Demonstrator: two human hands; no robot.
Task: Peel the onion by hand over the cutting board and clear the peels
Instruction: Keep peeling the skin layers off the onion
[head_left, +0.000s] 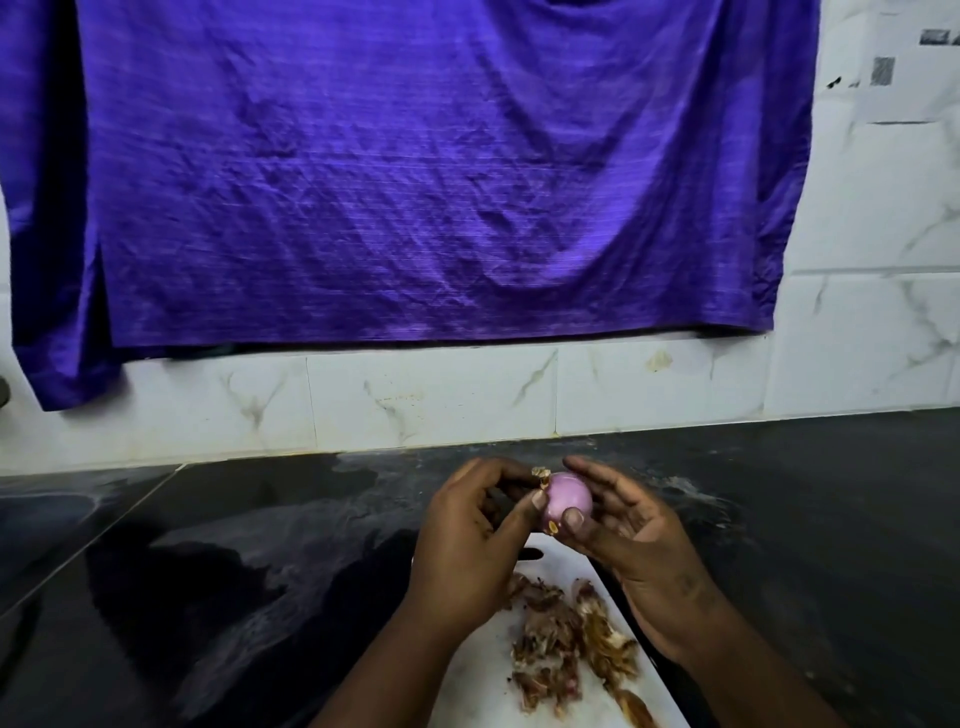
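Both hands meet over the far end of the board, with the onion (569, 500) between them. The left hand (478, 525) has its fingers curled over the onion's dry brown top end, and its thumb presses the onion's left side, so it pinches the onion at that end. The right hand (636, 540) cups the onion from the other side: its thumb lies on the near face and its long fingers (597, 475) reach round behind, lightly bent. The onion is held in the air, not resting on anything. Its surface is smooth and pale pink, with dry brown scraps showing only at the top end and at the bottom end between the two thumbs.

Below the hands lies the white board (483, 675), its near part running out of the bottom of the view between the forearms. A loose heap of brown and reddish peels (566, 639) lies on it, spread toward its right edge, well below the onion and apart from both hands.

The board sits on a dark, glossy counter (208, 571) with pale smears near the back. Behind the counter rises a white marbled tile wall (415, 397). A large purple cloth (415, 171) hangs flat against the wall and fills most of the upper view.
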